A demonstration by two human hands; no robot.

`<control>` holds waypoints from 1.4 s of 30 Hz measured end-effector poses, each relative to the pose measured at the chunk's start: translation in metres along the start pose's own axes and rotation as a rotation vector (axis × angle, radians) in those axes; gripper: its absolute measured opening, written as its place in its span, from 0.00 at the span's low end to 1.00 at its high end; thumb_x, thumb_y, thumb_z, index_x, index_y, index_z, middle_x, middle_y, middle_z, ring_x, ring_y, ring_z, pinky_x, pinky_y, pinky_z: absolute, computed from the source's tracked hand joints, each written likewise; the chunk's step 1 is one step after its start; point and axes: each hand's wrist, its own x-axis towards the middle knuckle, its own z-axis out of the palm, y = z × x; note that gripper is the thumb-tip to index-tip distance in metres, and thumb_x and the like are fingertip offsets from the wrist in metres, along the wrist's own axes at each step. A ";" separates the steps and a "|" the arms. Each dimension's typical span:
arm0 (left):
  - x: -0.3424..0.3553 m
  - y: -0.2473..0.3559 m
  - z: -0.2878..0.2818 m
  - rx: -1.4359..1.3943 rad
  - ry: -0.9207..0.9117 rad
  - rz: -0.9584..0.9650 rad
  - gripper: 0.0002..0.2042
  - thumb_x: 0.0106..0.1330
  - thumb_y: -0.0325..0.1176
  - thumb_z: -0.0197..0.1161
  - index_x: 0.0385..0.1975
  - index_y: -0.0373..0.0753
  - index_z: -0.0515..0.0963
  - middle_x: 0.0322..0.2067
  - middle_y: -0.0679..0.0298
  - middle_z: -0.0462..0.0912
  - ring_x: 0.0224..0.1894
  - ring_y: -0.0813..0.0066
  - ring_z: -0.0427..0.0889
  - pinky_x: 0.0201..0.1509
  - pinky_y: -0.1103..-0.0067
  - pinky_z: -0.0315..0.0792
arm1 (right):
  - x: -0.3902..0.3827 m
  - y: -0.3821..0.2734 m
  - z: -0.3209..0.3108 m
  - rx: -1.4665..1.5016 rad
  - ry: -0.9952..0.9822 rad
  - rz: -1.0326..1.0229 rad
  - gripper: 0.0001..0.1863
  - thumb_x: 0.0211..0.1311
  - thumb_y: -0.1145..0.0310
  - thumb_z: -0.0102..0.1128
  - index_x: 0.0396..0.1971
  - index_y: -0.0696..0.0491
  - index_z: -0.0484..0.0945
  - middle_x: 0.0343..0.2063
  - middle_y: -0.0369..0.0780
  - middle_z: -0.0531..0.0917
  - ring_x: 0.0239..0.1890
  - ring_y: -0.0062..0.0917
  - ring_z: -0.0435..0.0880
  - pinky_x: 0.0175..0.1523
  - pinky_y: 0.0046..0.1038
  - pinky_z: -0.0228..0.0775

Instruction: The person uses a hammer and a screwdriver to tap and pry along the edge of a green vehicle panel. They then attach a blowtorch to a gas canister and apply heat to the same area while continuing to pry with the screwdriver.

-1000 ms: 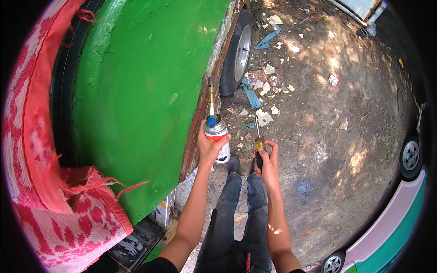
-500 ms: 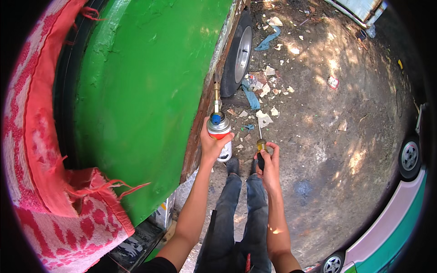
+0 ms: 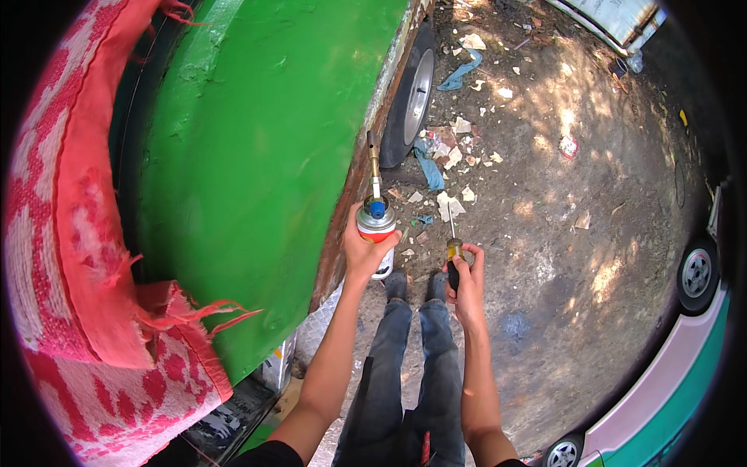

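Observation:
My left hand [image 3: 363, 245] grips a white and red gas canister [image 3: 380, 266] fitted with a torch head, whose blue knob [image 3: 377, 209] and brass-and-steel nozzle [image 3: 374, 159] point away from me, beside the rusty lower edge [image 3: 342, 210] of a green painted vehicle panel [image 3: 241, 156]. Held in my right hand [image 3: 467, 276] is a screwdriver [image 3: 455, 253] with a yellow and black handle, its thin shaft pointing forward over the ground. No flame shows at the nozzle.
A frayed red patterned towel [image 3: 93, 233] drapes along the left. A wheel [image 3: 412, 93] sits behind the panel edge. Paint flakes [image 3: 451, 207] and blue scraps [image 3: 429, 167] litter the ground [image 3: 560, 327]. A pink and teal car [image 3: 646, 381] stands right, a rusty white metal piece [image 3: 599, 19] top right.
The view has shifted slightly. The canister and torch, in my left hand, and the screwdriver, in my right, have moved a little rightward in the picture, with both grips unchanged.

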 end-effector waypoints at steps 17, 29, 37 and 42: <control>0.006 0.009 0.026 0.184 0.086 -0.009 0.32 0.46 0.30 0.81 0.53 0.39 0.72 0.39 0.64 0.85 0.43 0.75 0.85 0.52 0.74 0.77 | 0.032 -0.051 -0.007 0.027 -0.104 0.003 0.16 0.76 0.66 0.51 0.58 0.46 0.61 0.29 0.37 0.79 0.11 0.13 0.63 0.14 0.20 0.45; 0.010 0.011 0.062 0.234 0.195 -0.049 0.32 0.47 0.29 0.80 0.54 0.39 0.72 0.40 0.62 0.86 0.43 0.74 0.86 0.52 0.73 0.78 | 0.062 -0.089 -0.052 -0.046 -0.147 0.042 0.16 0.75 0.66 0.53 0.57 0.44 0.62 0.30 0.36 0.79 0.12 0.13 0.63 0.13 0.19 0.45; 0.011 0.007 0.059 0.187 0.211 -0.055 0.32 0.47 0.28 0.81 0.54 0.39 0.72 0.41 0.66 0.83 0.44 0.77 0.82 0.53 0.76 0.76 | 0.058 -0.077 -0.044 -0.054 -0.170 0.047 0.16 0.75 0.66 0.53 0.57 0.44 0.63 0.30 0.36 0.78 0.12 0.13 0.63 0.13 0.19 0.45; 0.005 -0.001 0.049 0.164 0.182 -0.070 0.33 0.47 0.27 0.81 0.55 0.38 0.71 0.41 0.66 0.83 0.44 0.78 0.83 0.53 0.76 0.76 | 0.059 -0.073 -0.036 -0.079 -0.164 0.048 0.16 0.75 0.66 0.53 0.57 0.44 0.62 0.28 0.35 0.78 0.11 0.13 0.62 0.13 0.19 0.46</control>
